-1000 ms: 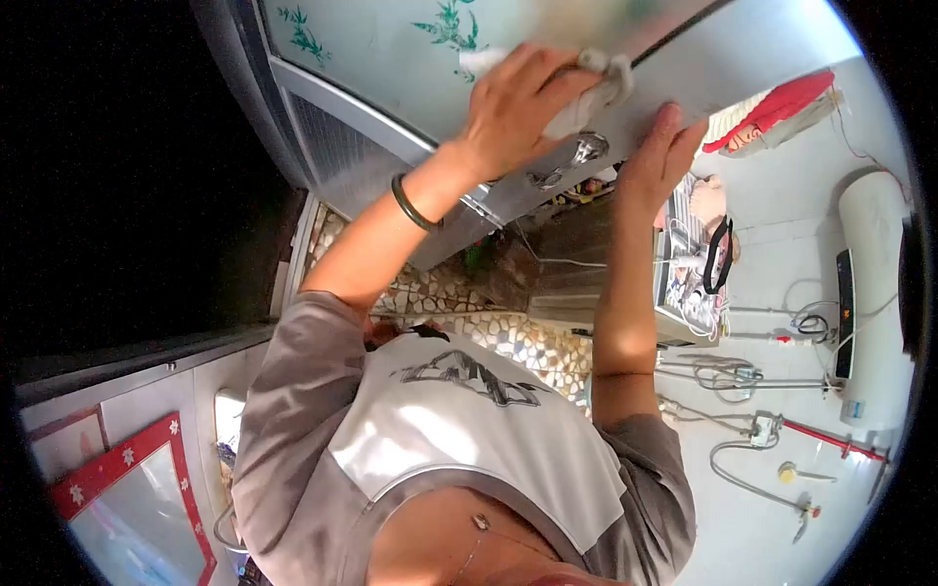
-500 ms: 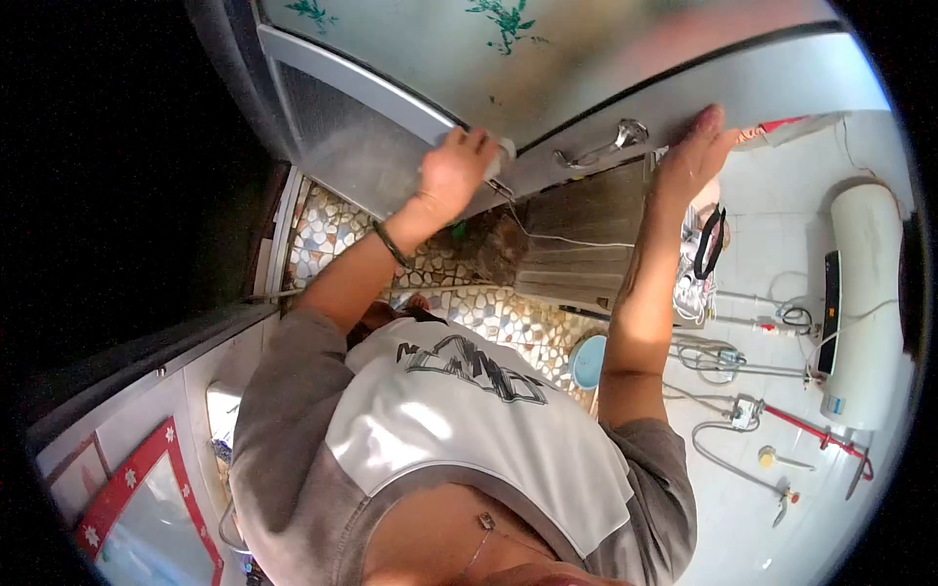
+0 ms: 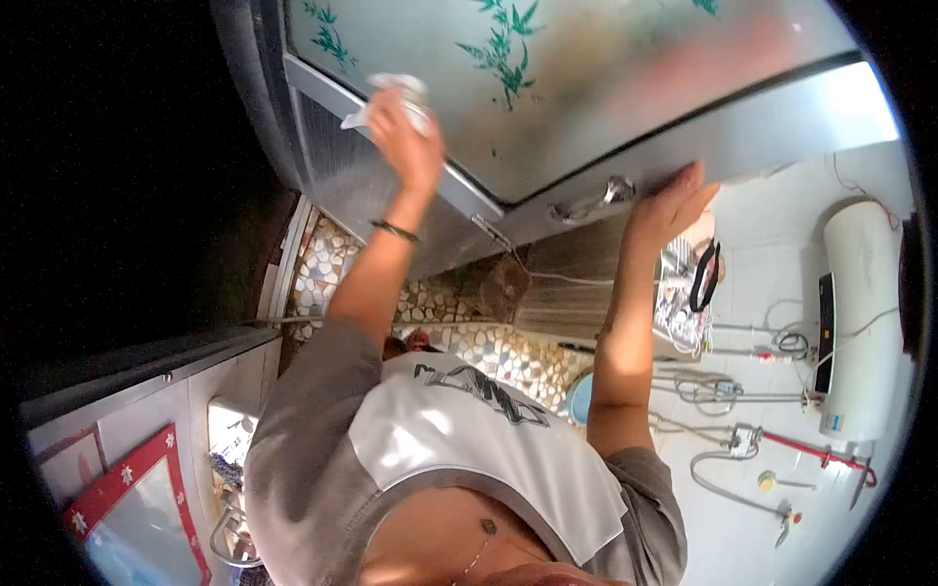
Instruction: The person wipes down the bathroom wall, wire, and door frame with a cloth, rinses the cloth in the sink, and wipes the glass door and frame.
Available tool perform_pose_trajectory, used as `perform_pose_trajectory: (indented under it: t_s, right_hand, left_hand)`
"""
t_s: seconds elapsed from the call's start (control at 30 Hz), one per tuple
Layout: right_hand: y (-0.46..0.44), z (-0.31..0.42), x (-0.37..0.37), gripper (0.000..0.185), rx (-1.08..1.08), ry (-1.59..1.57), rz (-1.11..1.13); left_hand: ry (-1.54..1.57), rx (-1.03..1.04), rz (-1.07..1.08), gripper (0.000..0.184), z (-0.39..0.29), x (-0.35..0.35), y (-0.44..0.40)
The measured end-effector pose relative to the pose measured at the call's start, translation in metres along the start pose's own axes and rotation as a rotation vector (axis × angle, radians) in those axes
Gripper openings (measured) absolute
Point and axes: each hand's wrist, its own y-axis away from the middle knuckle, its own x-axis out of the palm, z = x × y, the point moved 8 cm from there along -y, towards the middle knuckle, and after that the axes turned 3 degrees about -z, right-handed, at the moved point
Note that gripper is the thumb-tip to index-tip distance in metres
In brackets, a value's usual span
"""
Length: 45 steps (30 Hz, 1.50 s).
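Observation:
My left hand (image 3: 405, 146) is raised against the door's lower left part, its fingers closed on a crumpled white cloth (image 3: 403, 93). The cloth touches the door near the border of the frosted glass (image 3: 410, 39), which has green bamboo leaves on it. At the door (image 3: 772, 117), my right hand (image 3: 669, 207) grips the grey frame's edge, just right of the shiny metal handle (image 3: 596, 198). Part of its fingers is blurred or hidden.
A wooden-looking cabinet (image 3: 576, 254) stands behind the door on a pebble-patterned floor (image 3: 489, 347). Beside my right arm is a light blue basin (image 3: 579, 398). A white water heater (image 3: 860, 313), pipes and a hose are on the right wall. A red-framed mirror (image 3: 127, 479) is at lower left.
My left hand has moved up and to the left with the cloth, from the handle-side frame toward the glass. My right hand stays at the door edge, and the view has shifted slightly.

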Motion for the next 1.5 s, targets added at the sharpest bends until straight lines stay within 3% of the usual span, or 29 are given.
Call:
perform_pose_trajectory:
  t_s: [0.1,0.13,0.2,0.23,0.3,0.33,0.4,0.47,0.57,0.6,0.67,0.73,0.77,0.83,0.9,0.93,0.97,1.03,1.07,1.13,1.23,1.3,1.43,1.5]
  right_hand:
    - [0.008,0.015,-0.004,0.077,0.122,-0.001,-0.062]
    - [0.010,0.016,-0.004,0.077,0.117,-0.043,-0.064]
    - [0.012,-0.001,-0.009,0.072,0.131,-0.066,-0.077]
    - [0.012,0.006,-0.003,0.067,0.172,-0.266,-0.002]
    - [0.011,0.023,-0.004,0.064,0.069,-0.236,0.034]
    - [0.010,0.023,-0.003,0.064,0.068,-0.244,0.029]
    - [0.010,0.018,0.002,0.065,0.065,-0.268,0.007]
    - [0.011,-0.002,0.002,0.066,0.036,-0.204,-0.088]
    - [0.009,-0.009,-0.004,0.066,0.084,-0.062,-0.104]
    - [0.008,-0.003,-0.001,0.065,0.044,-0.102,-0.103]
    - [0.008,-0.001,0.003,0.062,-0.014,-0.143,-0.120]
    - [0.006,0.008,0.002,0.061,-0.121,-0.003,-0.081]
    - [0.007,0.007,0.003,0.062,-0.067,-0.046,-0.070]
    - [0.005,-0.023,-0.004,0.058,-0.130,0.153,-0.095]
    - [0.006,-0.030,-0.007,0.054,-0.176,0.297,-0.117]
    - [0.007,-0.019,-0.007,0.052,-0.192,0.351,-0.132]
    - [0.004,-0.035,-0.010,0.055,-0.014,0.219,-0.156]
    - [0.009,-0.008,-0.001,0.059,0.061,-0.099,-0.181]
    - [0.008,-0.006,0.003,0.059,0.025,-0.059,-0.213]
    - [0.010,-0.012,0.001,0.059,-0.045,0.034,-0.277]
    - [0.007,-0.016,-0.004,0.059,-0.180,0.205,-0.263]
    - [0.008,-0.012,-0.002,0.059,-0.120,0.208,-0.263]
    - [0.005,-0.020,-0.009,0.054,-0.195,0.340,-0.245]
    - [0.005,-0.031,-0.007,0.050,-0.111,0.224,-0.243]
  left_hand:
    - [0.447,0.140,0.169,0.060,-0.094,-0.004,0.057]
    - [0.461,0.288,0.363,0.059,-0.127,-0.004,0.074]
    - [0.492,0.460,0.409,0.061,-0.156,-0.022,0.089]
    - [0.367,0.509,0.368,0.060,-0.145,-0.016,0.082]
    - [0.129,0.598,0.292,0.060,-0.108,0.010,0.063]
    - [0.093,0.567,0.150,0.060,-0.085,0.008,0.038]
    - [0.006,0.357,0.108,0.059,-0.027,0.012,-0.021]
    - [-0.044,-0.016,-0.030,0.067,0.053,0.017,-0.082]
    - [0.031,-0.476,-0.264,0.064,0.095,0.026,-0.125]
    - [-0.006,-0.274,-0.345,0.059,0.056,0.023,-0.136]
    - [0.209,0.145,-0.400,0.054,-0.035,0.015,-0.134]
    - [0.296,0.128,0.131,0.054,-0.133,0.021,-0.110]
    - [0.363,0.368,0.102,0.055,-0.163,0.007,-0.087]
    - [0.498,0.868,0.073,0.055,-0.217,-0.022,-0.028]
    - [0.379,0.964,0.019,0.056,-0.214,-0.005,-0.034]
    - [0.217,0.925,-0.052,0.056,-0.205,0.001,-0.060]
    - [0.062,0.878,-0.116,0.056,-0.193,0.007,-0.088]
    - [-0.234,0.759,-0.232,0.057,-0.162,0.010,-0.146]
    - [-0.378,0.696,-0.292,0.057,-0.144,0.011,-0.178]
    - [0.220,0.397,-0.348,0.055,-0.072,-0.010,-0.261]
    - [0.223,0.253,-0.420,0.057,-0.024,-0.013,-0.298]
    - [0.254,0.169,-0.427,0.058,-0.007,-0.008,-0.294]
    - [0.401,0.302,-0.382,0.049,-0.027,-0.041,-0.299]
    - [0.413,0.430,-0.505,0.046,-0.058,-0.081,-0.347]
